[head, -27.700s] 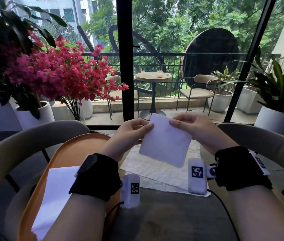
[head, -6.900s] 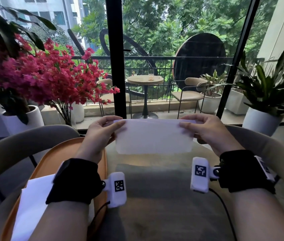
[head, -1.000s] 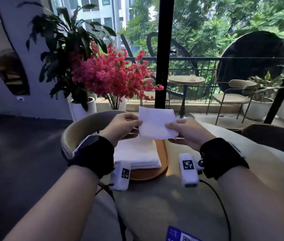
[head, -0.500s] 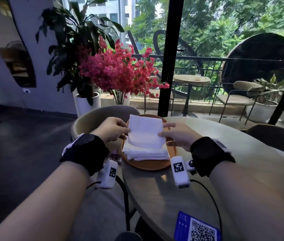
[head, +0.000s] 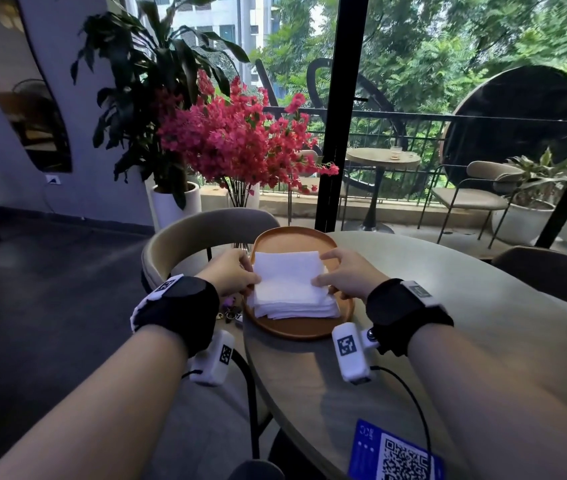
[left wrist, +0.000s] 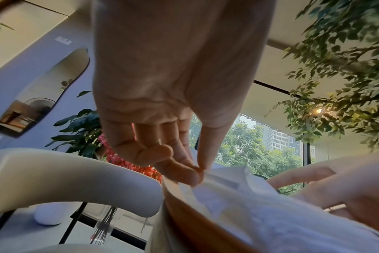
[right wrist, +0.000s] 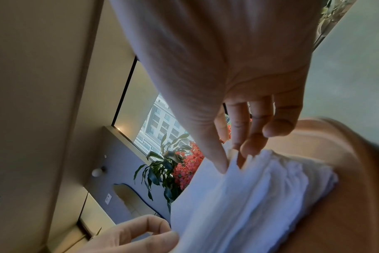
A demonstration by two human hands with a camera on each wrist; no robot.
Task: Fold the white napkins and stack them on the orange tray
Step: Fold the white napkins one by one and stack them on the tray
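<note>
Left hand (head: 232, 273): pinches the top napkin's (head: 287, 277) left edge.
Right hand (head: 342, 276): pinches its right edge.
Change: the napkin, held up half a second ago, now lies on the stack (head: 296, 306) on the orange tray (head: 297, 329), on the table's (head: 448, 341) far left.
Meaning: probably placed; release remains.
Hidden: stack count unclear.

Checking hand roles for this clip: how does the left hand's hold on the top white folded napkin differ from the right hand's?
The left hand pinches the top white folded napkin at its left edge, over the orange round tray's left rim; the right hand pinches its right edge, above the tray's middle. In the wrist views, the left hand's spare fingers are curled in, the right hand's hang straighter. Both use thumb and fingertips, and the napkin lies on the white napkin stack.
</note>
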